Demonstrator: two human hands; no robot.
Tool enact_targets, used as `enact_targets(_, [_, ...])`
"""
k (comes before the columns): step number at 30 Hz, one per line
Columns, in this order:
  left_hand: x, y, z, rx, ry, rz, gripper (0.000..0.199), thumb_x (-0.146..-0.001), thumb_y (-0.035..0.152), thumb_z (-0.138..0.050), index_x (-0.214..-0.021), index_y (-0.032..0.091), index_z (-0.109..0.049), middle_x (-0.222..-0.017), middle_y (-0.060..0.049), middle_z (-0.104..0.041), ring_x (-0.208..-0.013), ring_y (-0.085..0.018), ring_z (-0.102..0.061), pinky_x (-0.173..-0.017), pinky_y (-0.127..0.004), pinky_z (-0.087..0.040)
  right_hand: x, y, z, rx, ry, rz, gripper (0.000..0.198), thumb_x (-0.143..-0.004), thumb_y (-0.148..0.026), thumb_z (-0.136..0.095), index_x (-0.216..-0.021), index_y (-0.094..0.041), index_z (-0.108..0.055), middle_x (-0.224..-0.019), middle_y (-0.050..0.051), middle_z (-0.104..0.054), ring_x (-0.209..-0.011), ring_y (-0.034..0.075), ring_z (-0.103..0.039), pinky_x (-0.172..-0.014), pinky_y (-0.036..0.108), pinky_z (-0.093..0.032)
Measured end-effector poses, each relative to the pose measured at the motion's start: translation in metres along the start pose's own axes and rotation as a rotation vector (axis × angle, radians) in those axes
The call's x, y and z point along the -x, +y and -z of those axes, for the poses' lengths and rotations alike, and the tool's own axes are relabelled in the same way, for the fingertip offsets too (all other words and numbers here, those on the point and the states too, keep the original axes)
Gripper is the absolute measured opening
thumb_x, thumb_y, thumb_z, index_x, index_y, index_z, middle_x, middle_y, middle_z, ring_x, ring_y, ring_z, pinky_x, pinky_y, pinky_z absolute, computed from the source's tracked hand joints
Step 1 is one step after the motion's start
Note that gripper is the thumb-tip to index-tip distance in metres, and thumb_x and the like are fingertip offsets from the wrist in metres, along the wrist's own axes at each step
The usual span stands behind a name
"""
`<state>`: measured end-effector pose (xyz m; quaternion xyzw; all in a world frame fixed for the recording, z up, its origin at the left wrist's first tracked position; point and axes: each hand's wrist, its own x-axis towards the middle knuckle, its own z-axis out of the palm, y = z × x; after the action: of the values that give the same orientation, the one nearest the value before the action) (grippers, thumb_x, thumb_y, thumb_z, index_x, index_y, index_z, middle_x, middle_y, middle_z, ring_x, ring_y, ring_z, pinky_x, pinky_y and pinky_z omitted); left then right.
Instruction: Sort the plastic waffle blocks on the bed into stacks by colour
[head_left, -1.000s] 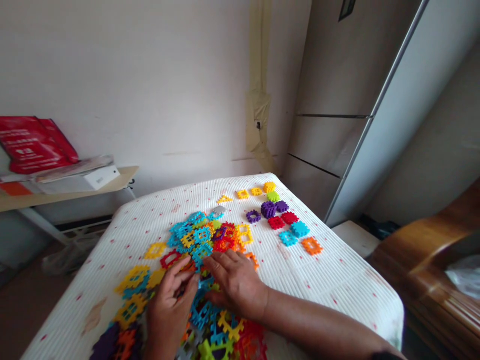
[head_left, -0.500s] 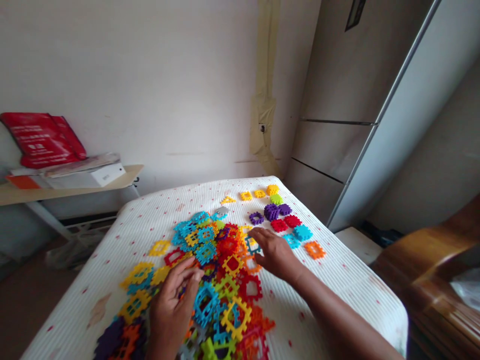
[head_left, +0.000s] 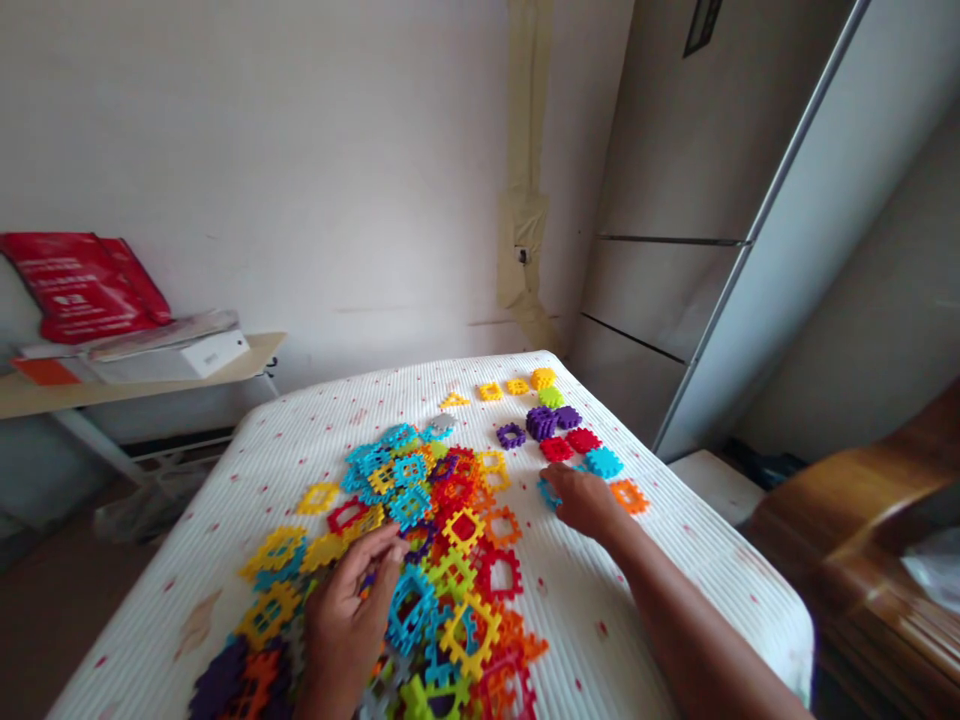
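My right hand (head_left: 589, 500) grips a blue square-frame building piece (head_left: 550, 494) by its edge, low over the cloth beside the sorted pieces. Partly hidden behind that hand is another blue piece. Over the mixed pile hovers my left hand (head_left: 349, 610), fingers loosely curled and thumb apart from them, with nothing seen in it. The pile has interlocking pieces in several colours, among them a yellow frame (head_left: 471, 635), a red frame (head_left: 501, 574) and a blue window-like piece (head_left: 411, 507).
Sorted by colour at the right are yellow pieces (head_left: 543, 379), a green piece (head_left: 550, 397), purple pieces (head_left: 541, 423), red pieces (head_left: 583, 440), a solid blue piece (head_left: 603, 462) and an orange piece (head_left: 628, 496). A fridge (head_left: 667, 290) stands behind the table (head_left: 660, 620); a side shelf (head_left: 262, 350) is left.
My right hand has moved right, away from the pile, carrying the blue frame piece to the sorted pieces. My left hand has stayed nearly still.
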<state>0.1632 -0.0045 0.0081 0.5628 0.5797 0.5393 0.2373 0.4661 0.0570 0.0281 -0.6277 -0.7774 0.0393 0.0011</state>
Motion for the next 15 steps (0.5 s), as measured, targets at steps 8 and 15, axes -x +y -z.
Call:
enact_targets(8, [0.001,-0.002,0.0,-0.042,0.004,-0.069,0.025,-0.077,0.038,-0.059,-0.093,0.021,-0.067,-0.086,-0.004,-0.074,-0.08,-0.02,-0.069,-0.073,-0.029,-0.056,-0.002,-0.004,-0.001,0.024,-0.022,-0.003,0.048,-0.068,-0.003,-0.05,-0.114,-0.016,-0.058,-0.117,0.012,-0.062,-0.099,0.025,-0.063,-0.08,0.032,-0.049])
enact_targets(15, [0.0,0.005,0.0,-0.052,0.007,-0.068,0.024,-0.077,0.036,-0.058,-0.089,0.019,-0.068,-0.08,-0.005,-0.074,-0.074,-0.02,-0.069,-0.067,-0.028,-0.056,-0.007,-0.005,-0.01,0.003,-0.03,0.051,0.043,-0.068,-0.003,-0.05,-0.11,-0.011,-0.059,-0.114,0.017,-0.061,-0.097,0.026,-0.063,-0.08,0.033,-0.049])
